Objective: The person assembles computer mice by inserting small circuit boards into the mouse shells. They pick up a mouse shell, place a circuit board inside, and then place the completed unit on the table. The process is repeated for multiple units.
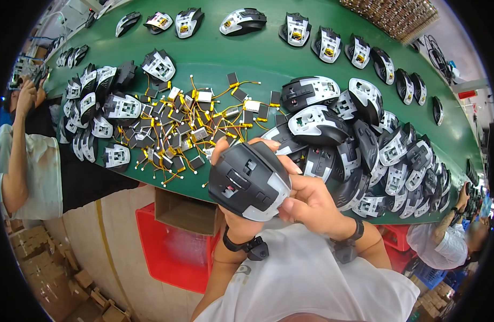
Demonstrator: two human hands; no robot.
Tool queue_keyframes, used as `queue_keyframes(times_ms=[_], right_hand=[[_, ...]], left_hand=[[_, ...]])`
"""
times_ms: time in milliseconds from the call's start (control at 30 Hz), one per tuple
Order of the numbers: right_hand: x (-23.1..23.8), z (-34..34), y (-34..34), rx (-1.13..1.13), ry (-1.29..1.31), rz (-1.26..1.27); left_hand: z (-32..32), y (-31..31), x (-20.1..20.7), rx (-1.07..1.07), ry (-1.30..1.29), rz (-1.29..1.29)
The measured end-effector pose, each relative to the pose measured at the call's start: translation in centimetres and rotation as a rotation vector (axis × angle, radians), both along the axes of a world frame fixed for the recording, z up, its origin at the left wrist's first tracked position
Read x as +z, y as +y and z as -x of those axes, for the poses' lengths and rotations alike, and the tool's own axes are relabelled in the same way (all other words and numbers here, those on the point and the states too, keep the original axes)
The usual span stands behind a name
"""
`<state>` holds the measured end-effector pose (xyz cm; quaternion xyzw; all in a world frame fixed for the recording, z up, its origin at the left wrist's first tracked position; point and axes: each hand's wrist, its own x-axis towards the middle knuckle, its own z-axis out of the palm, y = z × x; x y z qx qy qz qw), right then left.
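I hold a black and light-grey computer mouse over the near edge of the green table. My left hand is closed around it from below, with fingertips showing past its far edge. At the mouse's near right corner, my right hand has its thumb and bent fingers pressed against the grey part. The mouse hides part of both hands. Just beyond lies a loose heap of small battery packs with yellow tape and thin wires. Right of my hands, many partly open mice are piled up.
More mice stand stacked on the left and in a row along the table's far side. Under the table edge are a cardboard box and a red bin. Other people sit at left and right.
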<state>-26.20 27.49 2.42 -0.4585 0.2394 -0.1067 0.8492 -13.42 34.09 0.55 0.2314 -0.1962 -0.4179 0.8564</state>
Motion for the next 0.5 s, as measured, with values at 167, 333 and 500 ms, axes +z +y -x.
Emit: queue_keyframes(times_ms=[167, 333, 500], right_hand=[[0.2, -0.4, -0.9, 0.086, 0.085, -0.114], [-0.7, 1.0, -0.9, -0.123, -0.055, 0.074], [-0.7, -0.4, -1.5, -0.541, -0.159, 0.288]], left_hand=[[-0.5, -0.2, -0.1, 0.101, -0.257, -0.189], [-2.3, -0.8, -2.2, 0.162, 0.008, -0.071], [-1.3, -1.8, -2.4, 0.059, -0.008, 0.038]])
